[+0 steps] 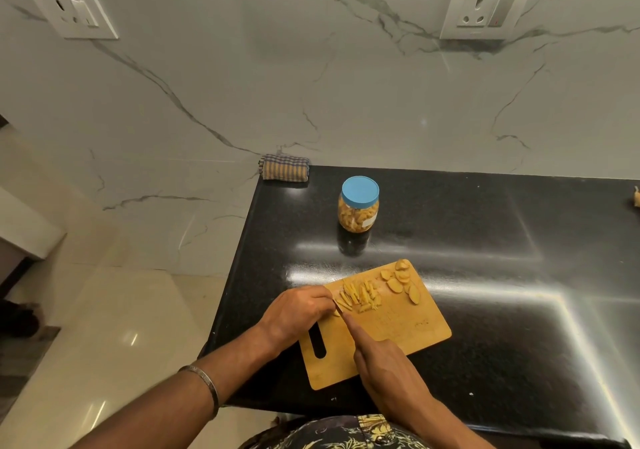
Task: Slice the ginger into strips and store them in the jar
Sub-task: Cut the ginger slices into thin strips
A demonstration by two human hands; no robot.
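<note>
On the near-left corner of the tan wooden cutting board (408, 324), the left hand (298, 313) pinches a small yellow ginger slice (336, 313); firm, damp, probably slippery. The right hand (384, 369) grips a knife (337, 305).

**Cutting ginger on the board**

I see a wooden cutting board (398, 324) on a black counter (485, 275). My left hand (298, 313) rests curled on the board's near left part, fingertips against a heap of ginger strips (360, 297). My right hand (388, 369) grips a knife, mostly hidden, index finger stretched forward toward the strips. Ginger slices (401, 280) lie at the board's far corner. Behind the board stands a jar (358, 210) with a blue lid (360, 190), closed. A folded checked cloth (284, 168) sits against the marble wall.
</note>
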